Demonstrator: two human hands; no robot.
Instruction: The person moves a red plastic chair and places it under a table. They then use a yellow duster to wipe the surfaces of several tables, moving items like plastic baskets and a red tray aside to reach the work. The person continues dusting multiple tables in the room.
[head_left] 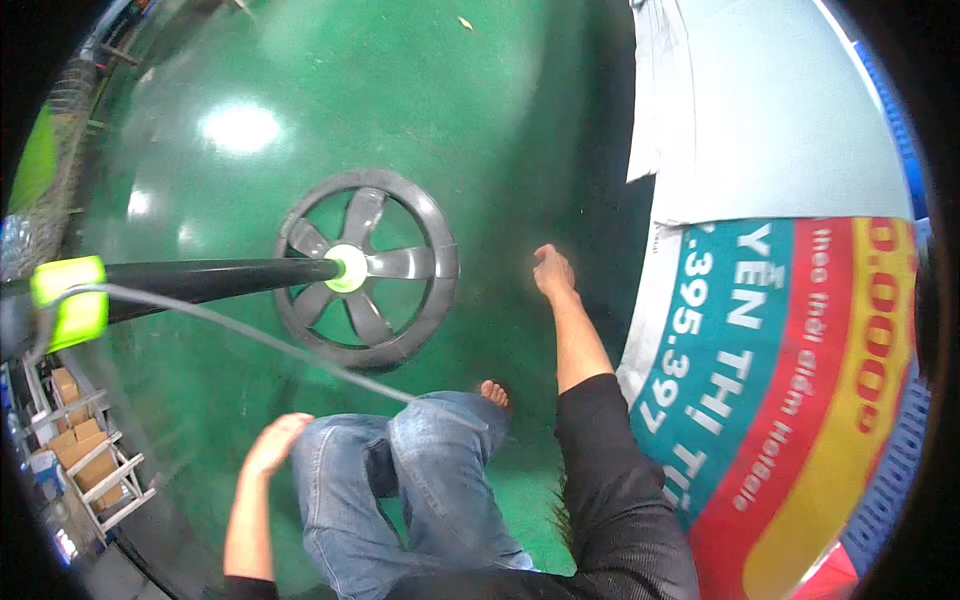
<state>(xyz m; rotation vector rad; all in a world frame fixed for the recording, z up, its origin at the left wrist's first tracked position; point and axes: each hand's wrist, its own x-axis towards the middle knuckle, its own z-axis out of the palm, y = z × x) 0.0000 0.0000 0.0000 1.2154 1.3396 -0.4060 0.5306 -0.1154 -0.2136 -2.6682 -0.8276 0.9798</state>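
My left hand (276, 445) is beside my left knee, its fingers stretched out toward the jeans (340, 470). It looks open and holds nothing that I can see. Farther forward and to the right, my right hand (554, 272) hangs over the floor with its fingers loosely curled in; nothing shows in it. Left of that hand is a dark round stand base (448, 262) with spokes and a lime-green hub. From the hub a black pole (220, 275) runs left to a bright green collar (75, 302). A grey cord (240, 328) stretches from the collar toward my knee.
At my right stands a surface with a printed banner (800, 350) and a pale grey sheet (790, 110). Blue plastic crates (895, 450) lie beyond it. Cardboard boxes (85, 445) and a white metal frame (120, 490) are at the far left. The green floor (490, 90) is glossy.
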